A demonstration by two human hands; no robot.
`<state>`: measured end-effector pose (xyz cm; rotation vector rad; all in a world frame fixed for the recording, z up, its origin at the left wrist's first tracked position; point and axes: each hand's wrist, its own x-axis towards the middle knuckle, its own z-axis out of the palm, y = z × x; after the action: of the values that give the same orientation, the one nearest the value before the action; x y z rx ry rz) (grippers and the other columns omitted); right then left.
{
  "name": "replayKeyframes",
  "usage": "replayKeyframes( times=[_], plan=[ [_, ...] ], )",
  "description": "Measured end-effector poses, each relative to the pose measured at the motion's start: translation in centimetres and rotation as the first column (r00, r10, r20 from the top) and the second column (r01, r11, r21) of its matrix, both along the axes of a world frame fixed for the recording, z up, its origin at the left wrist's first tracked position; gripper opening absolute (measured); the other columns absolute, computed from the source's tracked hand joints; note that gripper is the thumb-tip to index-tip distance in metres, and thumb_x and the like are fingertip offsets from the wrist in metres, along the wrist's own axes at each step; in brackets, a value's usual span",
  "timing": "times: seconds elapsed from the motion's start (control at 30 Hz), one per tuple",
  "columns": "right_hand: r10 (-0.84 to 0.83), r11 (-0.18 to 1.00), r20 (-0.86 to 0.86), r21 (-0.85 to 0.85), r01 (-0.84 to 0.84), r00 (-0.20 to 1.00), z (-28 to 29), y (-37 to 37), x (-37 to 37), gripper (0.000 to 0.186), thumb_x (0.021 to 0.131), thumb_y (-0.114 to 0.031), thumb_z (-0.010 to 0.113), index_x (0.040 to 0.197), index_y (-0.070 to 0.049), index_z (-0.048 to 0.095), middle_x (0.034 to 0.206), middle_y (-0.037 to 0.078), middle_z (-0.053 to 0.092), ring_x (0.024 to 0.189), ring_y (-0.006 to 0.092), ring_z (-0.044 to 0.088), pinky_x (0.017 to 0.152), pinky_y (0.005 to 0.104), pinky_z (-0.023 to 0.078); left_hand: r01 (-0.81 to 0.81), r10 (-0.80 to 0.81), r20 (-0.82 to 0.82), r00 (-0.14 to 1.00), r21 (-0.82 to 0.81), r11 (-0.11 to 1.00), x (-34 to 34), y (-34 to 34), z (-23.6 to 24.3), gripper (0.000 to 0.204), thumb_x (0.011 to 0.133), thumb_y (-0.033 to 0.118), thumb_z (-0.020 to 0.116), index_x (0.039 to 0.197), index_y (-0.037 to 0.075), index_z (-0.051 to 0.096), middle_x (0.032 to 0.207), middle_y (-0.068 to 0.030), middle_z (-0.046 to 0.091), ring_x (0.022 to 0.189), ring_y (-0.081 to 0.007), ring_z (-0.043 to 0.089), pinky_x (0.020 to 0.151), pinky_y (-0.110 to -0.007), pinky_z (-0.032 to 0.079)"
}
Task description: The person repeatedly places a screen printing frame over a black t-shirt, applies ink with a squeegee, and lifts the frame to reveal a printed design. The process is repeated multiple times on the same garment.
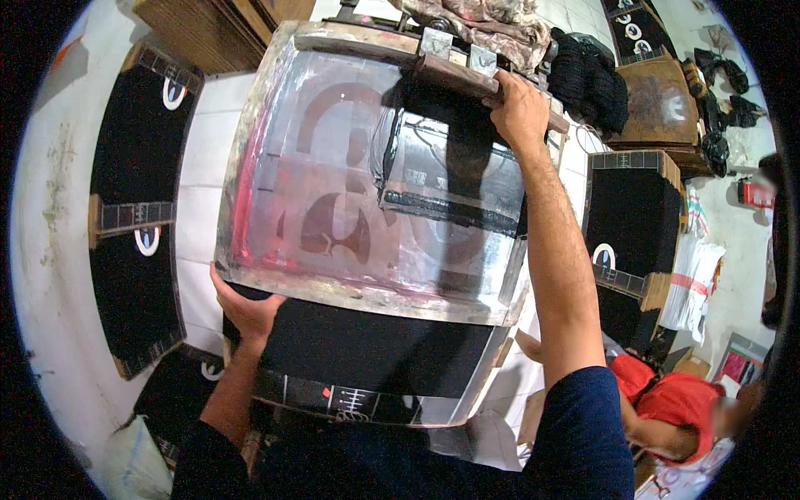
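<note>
A screen-printing frame (375, 305) lies before me, its pale mesh showing large curved stencil shapes. Black ink (467, 154) covers a patch on the right part of the mesh. At the frame's far side, my right hand (521, 110) wraps round the right end of a wooden squeegee (457, 77). My left hand (247, 313) grips the near left corner of the frame, thumb along the near edge. Black fabric (375, 343) on a flat board shows beyond the frame's near edge; the part beneath the frame is mostly hidden.
Metal hinge clamps (435, 43) and a crumpled stained cloth (500, 29) sit at the far edge. Boards with black fabric stand at left (137, 150) and right (632, 204). A person in red (679, 408) is at the lower right.
</note>
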<state>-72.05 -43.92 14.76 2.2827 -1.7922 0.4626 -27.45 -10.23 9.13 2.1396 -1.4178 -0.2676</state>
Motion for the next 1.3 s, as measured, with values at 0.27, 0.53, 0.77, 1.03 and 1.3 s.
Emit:
replayKeyframes(
  times=[0.27,0.53,0.77,1.03,1.3],
  plan=[
    [-0.109,0.953,-0.121,0.270,0.138,0.987,2.4,14.7,3.9,0.031,0.071,-0.004,0.074,0.098,-0.015,0.064,0.093,0.005,0.065,0.094,0.0279,0.064,0.081,0.0450,0.045,-0.026,0.029,-0.048,0.998,0.066,0.998,-0.1,0.2,0.5,0.144,0.051,0.038,0.103,0.156,-0.005,0.015,0.144,-0.0315,0.041,0.131,-0.0470,0.045,0.111,-0.054,0.037],
    [-0.069,0.989,-0.042,0.125,0.074,0.997,2.8,3.8,1.5,0.040,0.076,-0.021,0.087,0.109,-0.008,0.068,0.094,0.018,0.074,0.093,0.0403,0.071,0.075,0.0497,0.054,-0.033,0.033,0.008,0.999,0.070,0.997,0.0,0.5,0.2,0.145,0.052,0.040,0.102,0.158,-0.002,0.014,0.147,-0.0309,0.040,0.132,-0.0467,0.045,0.112,-0.054,0.037],
    [-0.024,0.998,-0.039,0.063,0.026,0.999,0.9,5.3,1.4,0.033,0.072,-0.010,0.080,0.101,-0.012,0.066,0.098,0.008,0.071,0.095,0.0327,0.067,0.077,0.0481,0.047,0.011,-0.017,0.078,0.997,0.079,0.997,0.2,0.4,0.3,0.144,0.052,0.039,0.103,0.156,-0.005,0.013,0.144,-0.0307,0.040,0.129,-0.0489,0.046,0.110,-0.056,0.038],
    [-0.103,0.983,-0.052,0.145,0.110,0.993,1.5,19.5,5.4,0.026,0.078,-0.003,0.071,0.099,-0.016,0.066,0.091,0.003,0.061,0.091,0.0271,0.059,0.080,0.0427,0.041,-0.014,0.012,0.033,0.999,0.067,0.998,0.2,0.5,-0.3,0.146,0.053,0.040,0.103,0.156,-0.004,0.011,0.147,-0.0313,0.039,0.135,-0.0472,0.043,0.111,-0.056,0.037],
    [-0.041,0.983,-0.001,0.179,0.041,0.999,2.0,20.1,4.6,0.029,0.080,-0.001,0.069,0.106,-0.013,0.064,0.100,0.004,0.062,0.101,0.0256,0.059,0.084,0.0432,0.042,0.003,-0.014,-0.314,0.949,-0.034,0.999,1.5,-0.7,0.3,0.123,0.061,0.025,0.100,0.155,0.001,0.024,0.146,-0.0267,0.044,0.136,-0.0404,0.045,0.115,-0.049,0.036]
  ],
)
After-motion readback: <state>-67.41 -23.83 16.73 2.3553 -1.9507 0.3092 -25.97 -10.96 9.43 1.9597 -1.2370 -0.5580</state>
